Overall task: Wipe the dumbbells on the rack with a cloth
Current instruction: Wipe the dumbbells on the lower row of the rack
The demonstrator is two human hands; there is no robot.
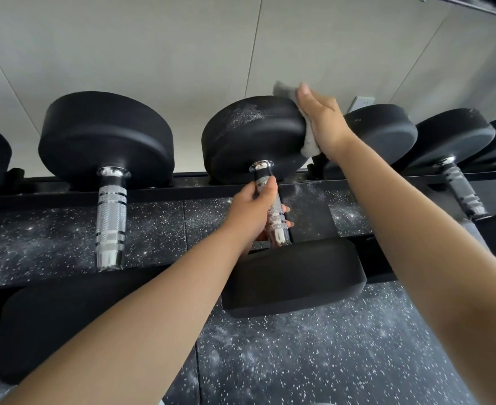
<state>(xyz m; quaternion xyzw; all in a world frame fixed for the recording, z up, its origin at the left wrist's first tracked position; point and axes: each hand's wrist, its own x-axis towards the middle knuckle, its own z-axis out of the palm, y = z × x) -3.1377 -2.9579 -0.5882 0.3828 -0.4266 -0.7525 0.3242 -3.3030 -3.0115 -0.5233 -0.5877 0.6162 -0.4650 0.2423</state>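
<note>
A row of black dumbbells with chrome knurled handles lies across the black rack (159, 192). My left hand (252, 210) is wrapped around the handle of the middle dumbbell (249, 135). My right hand (321, 121) presses a grey-white cloth (309, 141) flat against the right side of that dumbbell's far head, which has dusty white specks on top. The cloth sticks out above and below my palm. The near head (293, 276) of the same dumbbell rests on the front rail.
Another dumbbell (106, 141) lies to the left and further ones (451, 135) to the right, close beside my right hand. Black speckled rubber flooring (314, 346) shows beneath the rack. A pale panelled wall with a socket (363, 103) stands behind.
</note>
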